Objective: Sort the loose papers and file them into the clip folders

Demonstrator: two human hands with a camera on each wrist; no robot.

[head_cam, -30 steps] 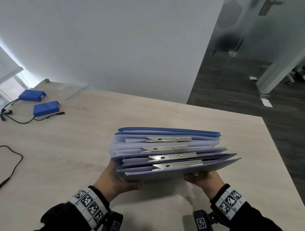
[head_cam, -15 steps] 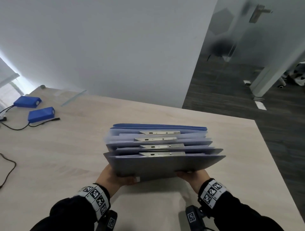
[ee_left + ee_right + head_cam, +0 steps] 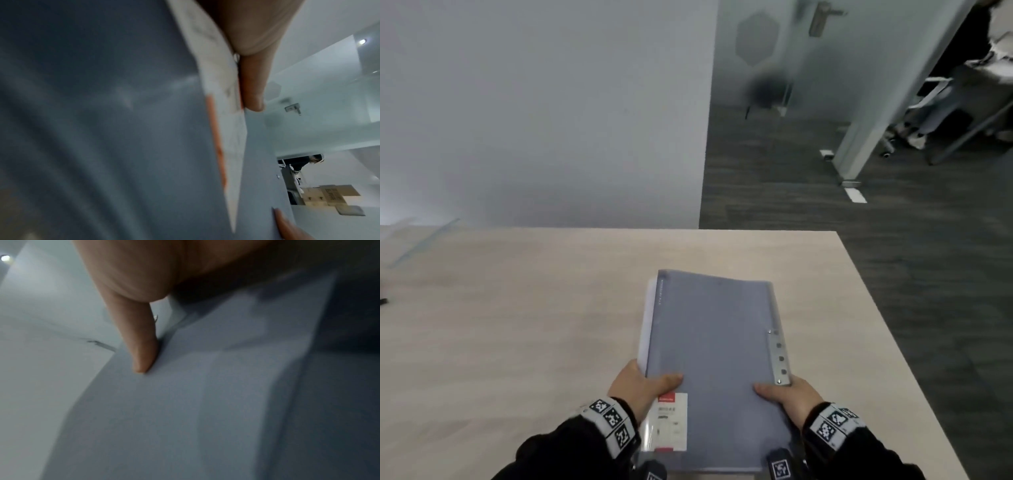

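A stack of grey-blue clip folders lies flat, long side pointing away from me, over the table's right part. A white and red label sits on its near left corner, and a metal clip strip runs along its right edge. White paper edges show on the left side. My left hand grips the near left edge, thumb on the cover. My right hand grips the near right edge, thumb on top. In the wrist views the thumbs press on the cover.
The light wooden table stretches left and ahead of the stack; its right edge drops to dark carpet. A grey wall stands behind, with a glass door to the right.
The folders were held fanned with their clip edges up; now they are closed into one flat stack, turned lengthwise. My view has swung right, so the blue boxes and cables are out of sight.
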